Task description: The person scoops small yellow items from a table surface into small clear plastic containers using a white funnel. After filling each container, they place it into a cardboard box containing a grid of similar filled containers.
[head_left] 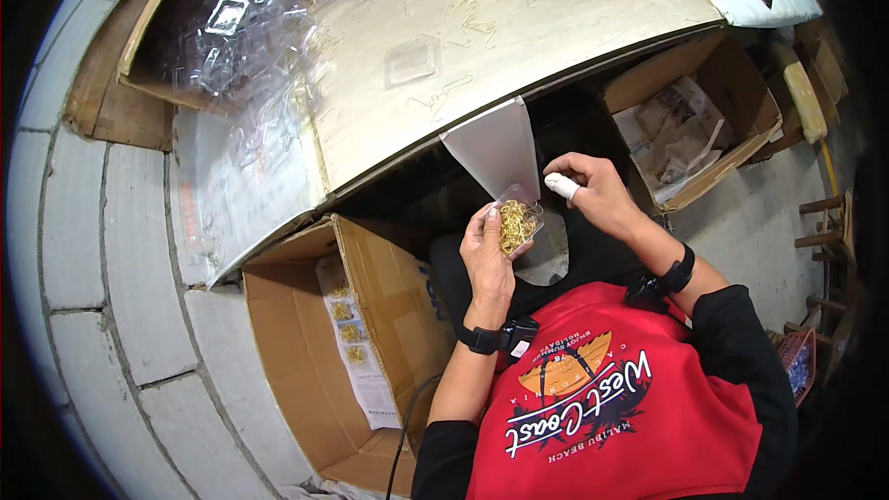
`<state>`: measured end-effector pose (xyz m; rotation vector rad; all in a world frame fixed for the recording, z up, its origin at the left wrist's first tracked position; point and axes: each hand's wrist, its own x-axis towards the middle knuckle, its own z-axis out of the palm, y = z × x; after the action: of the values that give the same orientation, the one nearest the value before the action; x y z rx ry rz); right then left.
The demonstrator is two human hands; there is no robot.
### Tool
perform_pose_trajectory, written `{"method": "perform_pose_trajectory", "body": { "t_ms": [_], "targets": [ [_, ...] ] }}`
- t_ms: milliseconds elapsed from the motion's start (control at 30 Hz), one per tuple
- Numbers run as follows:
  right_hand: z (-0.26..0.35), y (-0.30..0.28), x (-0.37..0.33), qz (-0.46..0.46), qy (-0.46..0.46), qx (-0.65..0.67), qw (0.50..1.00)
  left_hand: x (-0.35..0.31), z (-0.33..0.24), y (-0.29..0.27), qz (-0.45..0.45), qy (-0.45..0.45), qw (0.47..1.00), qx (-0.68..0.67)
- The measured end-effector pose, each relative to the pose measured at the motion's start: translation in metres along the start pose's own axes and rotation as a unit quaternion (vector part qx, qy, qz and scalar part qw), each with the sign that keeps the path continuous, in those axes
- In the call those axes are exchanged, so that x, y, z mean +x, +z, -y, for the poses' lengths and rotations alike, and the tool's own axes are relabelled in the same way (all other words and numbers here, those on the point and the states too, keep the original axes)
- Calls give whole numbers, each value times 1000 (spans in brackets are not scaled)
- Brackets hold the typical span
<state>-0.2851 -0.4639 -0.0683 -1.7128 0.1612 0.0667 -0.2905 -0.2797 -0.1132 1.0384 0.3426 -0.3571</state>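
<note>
The box (525,247) is mid-frame, clear plastic heaped with gold hooks (515,224); my guess is light, kinda slick and crackable, so grab the side walls and keep it level. Left hand (487,248) has it gripped at the side, right hand (597,194) is just right of it, fingers curled, can't tell if they're pinching anything.

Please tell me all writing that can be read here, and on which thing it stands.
I won't copy the wording; it stands here:
Red shirt: large white lettering, smaller print.
Lower-left cardboard box: dark blue lettering, partly hidden.
Paper inside it: too small to read.
White sheeting: red marks, blurred.
</note>
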Motion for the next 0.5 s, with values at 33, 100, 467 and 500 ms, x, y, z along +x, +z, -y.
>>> {"method": "perform_pose_trajectory", "body": {
  "t_ms": [33,100,467,500],
  "targets": [
    [-12,-3,5,39,20,-7,999,-1,0,1,4,-2,1000,-1],
    [-27,-1,6,103,68,14,992,-2,0,4,12,-3,1000,-8],
    [-36,6,8,61,90,72,991,-6,-2,11,49,20,999,-7],
    [-36,8,7,37,56,31,997,-6,-1,11,45,24,999,-6]
  ]
}}
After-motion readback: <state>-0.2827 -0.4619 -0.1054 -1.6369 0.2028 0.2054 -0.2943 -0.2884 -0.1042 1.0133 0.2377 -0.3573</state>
